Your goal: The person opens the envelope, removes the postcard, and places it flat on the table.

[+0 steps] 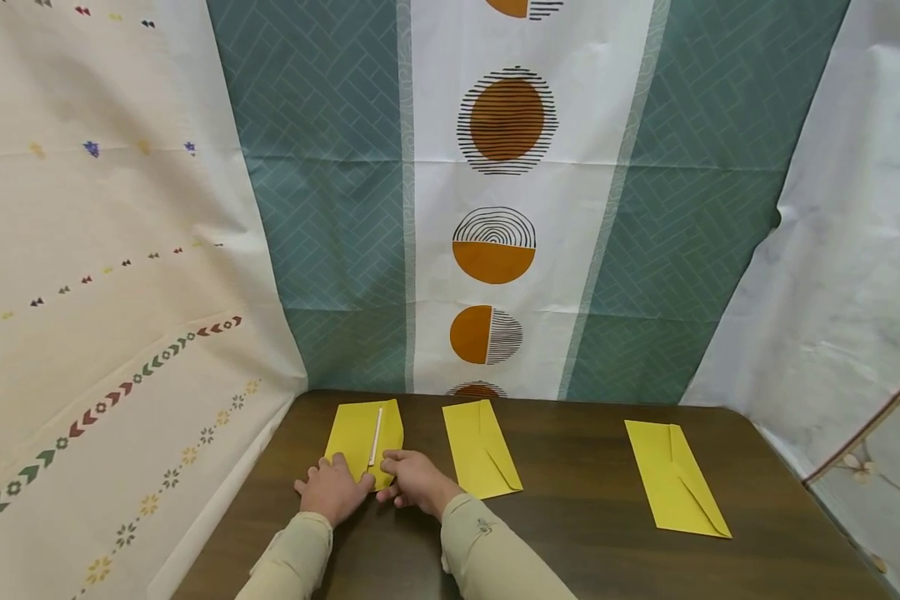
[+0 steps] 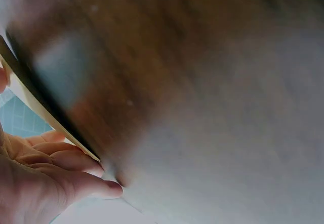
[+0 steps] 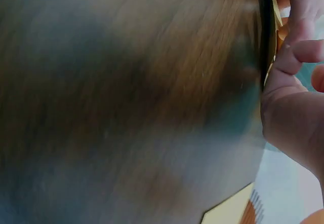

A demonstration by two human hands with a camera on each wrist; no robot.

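- Envelope of yellow paper, rectangular (image 1: 351, 427), lies near the far left corner of the dark brown wooden table (image 1: 570, 475), just beyond both hands, which meet its near end.
- Narrow white strip (image 1: 377, 429) runs lengthwise along that envelope, toward its right side.
- Left hand (image 1: 333, 492) rests at the envelope's near left corner, fingers spread apart, thumb pointing toward the other hand.
- Right hand (image 1: 418, 481) touches the near right corner, fingers bent; whether they pinch the paper, I cannot tell.
- Second yellow envelope with a folded flap (image 1: 472, 446) lies just right of the first, near the right hand and apart from it.
- Third yellow envelope, tilted like the second (image 1: 667, 479), lies well apart, toward the table's right side.
- Teal-and-white patterned cloth (image 1: 330, 208) hangs behind the table.
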